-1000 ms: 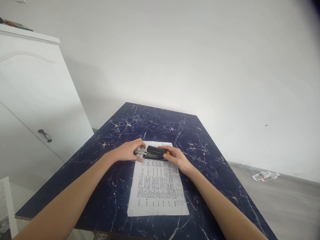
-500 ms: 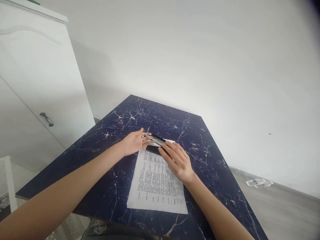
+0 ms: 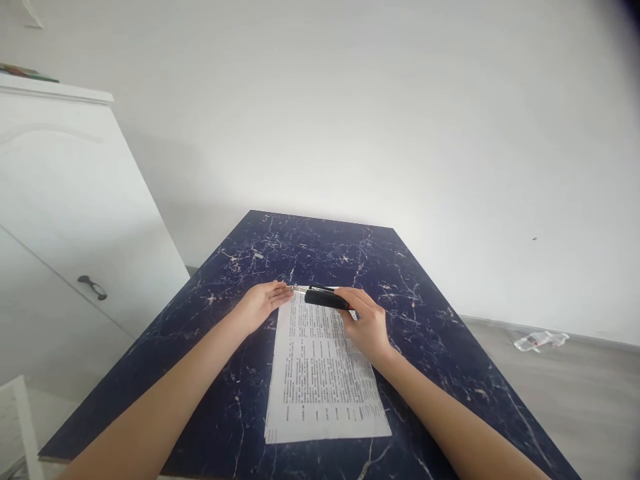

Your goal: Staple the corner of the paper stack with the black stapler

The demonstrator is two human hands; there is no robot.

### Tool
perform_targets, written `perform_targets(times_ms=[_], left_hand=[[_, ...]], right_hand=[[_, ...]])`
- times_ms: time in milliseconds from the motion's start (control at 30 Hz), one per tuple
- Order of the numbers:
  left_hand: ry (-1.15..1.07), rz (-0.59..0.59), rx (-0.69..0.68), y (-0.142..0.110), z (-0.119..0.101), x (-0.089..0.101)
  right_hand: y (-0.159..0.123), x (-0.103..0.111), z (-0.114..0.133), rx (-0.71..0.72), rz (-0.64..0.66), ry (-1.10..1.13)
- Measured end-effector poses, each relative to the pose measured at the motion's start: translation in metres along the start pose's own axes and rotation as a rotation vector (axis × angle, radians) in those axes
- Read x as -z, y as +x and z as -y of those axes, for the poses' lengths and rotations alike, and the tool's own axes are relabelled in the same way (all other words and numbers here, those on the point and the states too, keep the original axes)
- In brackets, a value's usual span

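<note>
Above the top edge of a stack of printed papers (image 3: 325, 373), a black stapler (image 3: 325, 297) is held, its silver metal part extending to the left. My right hand (image 3: 367, 320) is closed around the stapler's right end. My left hand (image 3: 263, 303) is at the tip of the metal part, its fingers close together and touching it. Whether a staple or anything else small is between those fingertips is hidden. Lines of dark text cover the top sheet, and the sheets' edges are slightly uneven at the lower left corner.
The blue marble-patterned table (image 3: 320, 250) reaches to the white wall (image 3: 350, 120). On the left stands a white cabinet (image 3: 65, 180) with a dark handle (image 3: 92, 287). A clear plastic item (image 3: 540, 341) lies on the grey floor at the right. A small pale scrap (image 3: 257, 255) is on the table.
The stapler lay opened out over the papers, then was lifted and turned in my right hand, its black body now facing me. My left hand stays at its metal end. The camera view has shifted.
</note>
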State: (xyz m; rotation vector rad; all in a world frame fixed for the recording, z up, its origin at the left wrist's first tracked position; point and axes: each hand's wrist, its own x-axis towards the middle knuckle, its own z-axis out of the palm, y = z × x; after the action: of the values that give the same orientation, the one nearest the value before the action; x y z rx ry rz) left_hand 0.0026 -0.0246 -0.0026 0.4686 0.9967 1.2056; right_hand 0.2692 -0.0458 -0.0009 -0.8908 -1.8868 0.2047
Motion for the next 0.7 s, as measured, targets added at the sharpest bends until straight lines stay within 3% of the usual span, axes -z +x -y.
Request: perform_targets(times_ms=[100,267,333,433,567,700], left_hand=[[0.188,0.040,-0.095,0.000,0.001,0.002],[0.952,-0.002,-0.592,-0.005,0.000,0.001],[1.236,0.069,-0.732,-0.005,0.005,-0.002],[1.493,0.189,-0.812,-0.002,0.017,-0.009],[1.513,0.177,-0.871,-0.001,0.023,-0.014],[1.265,-0.067,-0.977,-0.012,0.008,-0.013]], right_hand=[[0.000,0.004,0.002,-0.002,-0.006,0.029],[0.002,0.012,0.006,-0.338,-0.039,0.032],[0.004,0.014,0.003,-0.479,-0.067,0.063],[0.005,0.014,-0.003,-0.573,-0.099,0.134],[0.003,0.009,-0.008,-0.589,-0.053,0.185],[-0.001,-0.001,-0.007,-0.570,0.086,0.181]])
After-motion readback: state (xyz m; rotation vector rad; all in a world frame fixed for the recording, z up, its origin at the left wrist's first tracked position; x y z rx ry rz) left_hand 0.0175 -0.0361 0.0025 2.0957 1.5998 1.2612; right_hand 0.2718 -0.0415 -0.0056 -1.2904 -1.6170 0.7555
